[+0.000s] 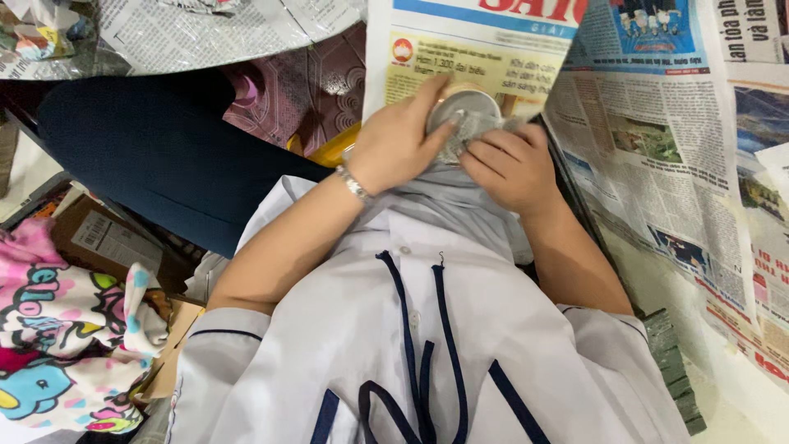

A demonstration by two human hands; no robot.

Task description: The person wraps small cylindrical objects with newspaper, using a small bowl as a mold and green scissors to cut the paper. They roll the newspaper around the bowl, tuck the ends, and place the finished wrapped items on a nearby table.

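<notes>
Round metal tin (462,105) held above lap, over newspaper (657,148). Left hand (394,144) cups tin from left, fingers wrapped on rim. Right hand (509,164), touching tin from right, presses grey cloth (472,131) against it.

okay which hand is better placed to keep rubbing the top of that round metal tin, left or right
Right, probably. The right hand already presses a grey cloth against the tin, fingers bunched on it. The left hand wraps the tin's side, steadying it over the newspaper, so it is occupied with holding.
</notes>
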